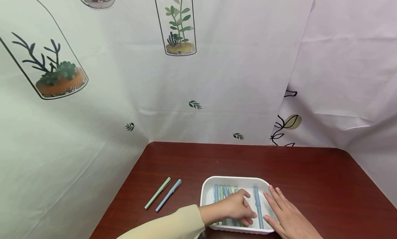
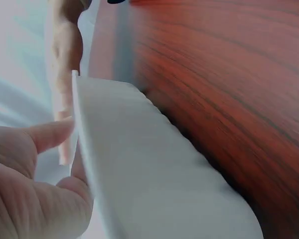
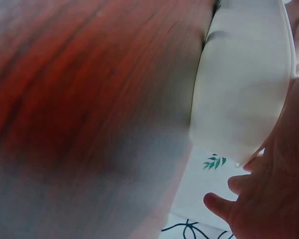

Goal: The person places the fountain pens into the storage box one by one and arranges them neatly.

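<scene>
A white tray (image 1: pixel 235 181) holds several blue and green pens. My left hand (image 1: pixel 237 206) reaches over its near side, fingers spread above the pens, and covers part of them. One blue pen (image 1: pixel 258 206) lies apart toward the right, close to the left fingertips. Another blue pen (image 1: pixel 216 194) and a green pen (image 1: pixel 221 192) lie at the left end. With straight fingers, my right hand (image 1: pixel 286 213) rests along the right rim. In the left wrist view the tray wall (image 2: pixel 139 159) hides what lies under the left hand (image 2: pixel 35 189).
On the dark red table (image 1: pixel 310 177), left of the tray, a green pen (image 1: pixel 158 193) and a blue pen (image 1: pixel 168 195) lie side by side at a slant. A white printed curtain (image 1: pixel 217 84) hangs behind the table and along its sides.
</scene>
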Motion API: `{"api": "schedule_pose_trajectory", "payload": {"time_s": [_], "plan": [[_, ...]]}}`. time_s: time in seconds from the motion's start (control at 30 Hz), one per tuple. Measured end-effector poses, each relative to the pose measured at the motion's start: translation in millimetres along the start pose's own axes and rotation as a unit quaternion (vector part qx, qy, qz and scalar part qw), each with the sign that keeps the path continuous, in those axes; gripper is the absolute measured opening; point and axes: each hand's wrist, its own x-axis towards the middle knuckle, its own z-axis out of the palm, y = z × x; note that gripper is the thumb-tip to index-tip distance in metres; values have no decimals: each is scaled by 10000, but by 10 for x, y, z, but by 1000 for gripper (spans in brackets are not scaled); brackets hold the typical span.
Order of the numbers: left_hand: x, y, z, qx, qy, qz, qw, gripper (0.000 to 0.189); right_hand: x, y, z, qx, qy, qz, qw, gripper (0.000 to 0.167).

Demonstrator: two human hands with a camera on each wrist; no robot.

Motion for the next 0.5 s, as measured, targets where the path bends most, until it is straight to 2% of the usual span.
{"api": "schedule_pose_trajectory", "payload": {"time_s": [0.1, 0.2, 0.33, 0.43, 0.5], "plan": [[-132, 17, -125, 30, -115, 408, 9991, 48, -13, -2, 4, -63, 31, 19, 10000, 72], [-265, 30, -280, 390, -26, 873, 9954, 45, -35, 1, 22, -50, 47, 11, 10000, 74], [-430, 8, -535, 866, 250, 1581, 9833, 39, -38, 6, 48, -104, 201, -161, 9996, 74], [-527, -43, -745, 959, 381, 1855, 9772, 35, -23, 11, 46, -168, 318, -280, 9990, 74], [-587, -92, -875, 995, 485, 1908, 9754, 34, -23, 16, 43, -178, 358, -314, 9987, 74]]}}
